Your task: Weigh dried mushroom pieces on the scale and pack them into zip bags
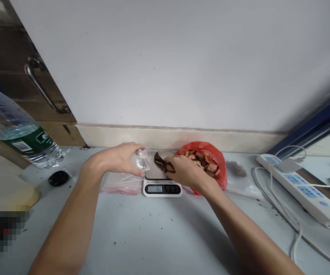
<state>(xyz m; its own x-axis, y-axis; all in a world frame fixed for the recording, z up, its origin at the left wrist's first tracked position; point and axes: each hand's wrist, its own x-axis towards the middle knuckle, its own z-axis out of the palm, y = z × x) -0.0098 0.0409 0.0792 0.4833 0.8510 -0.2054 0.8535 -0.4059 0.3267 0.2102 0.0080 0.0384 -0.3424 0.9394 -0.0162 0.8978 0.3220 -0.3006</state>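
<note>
My left hand (121, 158) is closed around a small clear zip bag (142, 160), held at the left edge of a white digital scale (162, 189) whose display seems to read 10.0. Over the scale's plate, my right hand (183, 170) has its fingers closed on dried peel pieces (159, 160), dark on one side and brown on the other. Whether some of these pieces rest on the plate is hard to tell. Right of the scale, a red plastic bag (223, 164) stands open, full of dried peel (206, 162). Flat clear bags (121, 183) lie beneath my left hand.
On the right are a clear bag with brown bits (239, 173), a white power strip (305, 187) and loose cables (279, 206). At left stand a large water bottle (18, 133) and a black round object (58, 178). A wall (165, 76) closes off the back.
</note>
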